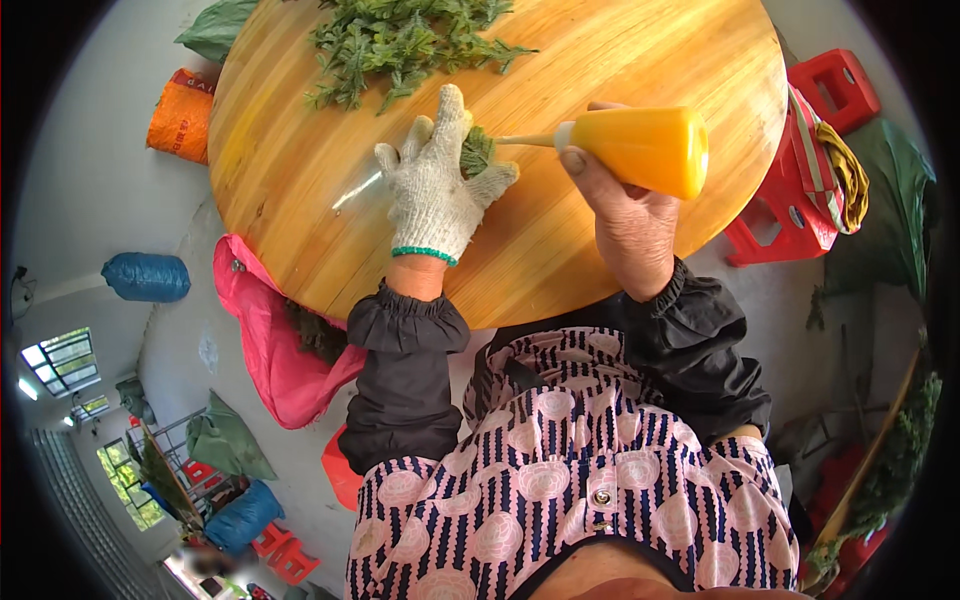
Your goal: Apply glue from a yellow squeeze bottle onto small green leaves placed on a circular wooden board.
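Note:
My left hand [437, 185], in a white knitted glove with a green cuff edge, is over the round wooden table. A small green leafy sprig [477, 152] is held between its forefinger and thumb, while the other fingers spread out. My bare right hand [633, 205] grips a yellow squeeze bottle [645, 148] lying sideways in the air. Its thin nozzle points left, with the tip at the sprig; whether they touch I cannot tell. Beyond the glove lies a pile of green artificial foliage [400, 45].
The round wooden table [560, 250] spans the space before me. Red plastic stools [835, 90] stand at its right, beside a dark green sack [880, 210]. A pink bag [270, 345] hangs by the left edge. An orange bag [182, 115] and a blue sack [146, 276] are farther left.

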Demonstrator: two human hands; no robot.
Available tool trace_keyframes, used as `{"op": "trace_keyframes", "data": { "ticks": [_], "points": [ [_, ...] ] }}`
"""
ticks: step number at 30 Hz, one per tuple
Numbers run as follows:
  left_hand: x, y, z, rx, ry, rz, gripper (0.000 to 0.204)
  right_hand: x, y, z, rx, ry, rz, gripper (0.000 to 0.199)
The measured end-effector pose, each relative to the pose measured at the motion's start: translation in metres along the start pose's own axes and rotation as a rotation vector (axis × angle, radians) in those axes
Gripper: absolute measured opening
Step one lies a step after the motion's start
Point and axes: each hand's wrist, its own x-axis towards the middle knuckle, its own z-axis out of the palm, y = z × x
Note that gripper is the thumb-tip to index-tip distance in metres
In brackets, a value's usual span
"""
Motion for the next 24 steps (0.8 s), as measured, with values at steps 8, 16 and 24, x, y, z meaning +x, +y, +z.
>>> {"op": "trace_keyframes", "data": {
  "ticks": [8, 16, 24],
  "points": [
    [0.0, 0.004, 0.011, 0.083, 0.07, 0.01, 0.111, 0.008, 0.014, 0.006, -0.338, -0.135, -0.174, 0.049],
    [0.0, 0.002, 0.013, 0.04, 0.112, 0.016, 0.111, 0.008, 0.017, 0.01, -0.297, -0.173, -0.084, 0.047],
    [0.0, 0.004, 0.014, 0.053, 0.101, 0.008, 0.109, 0.01, 0.02, 0.01, -0.274, -0.111, -0.14, 0.047]
  ]
}}
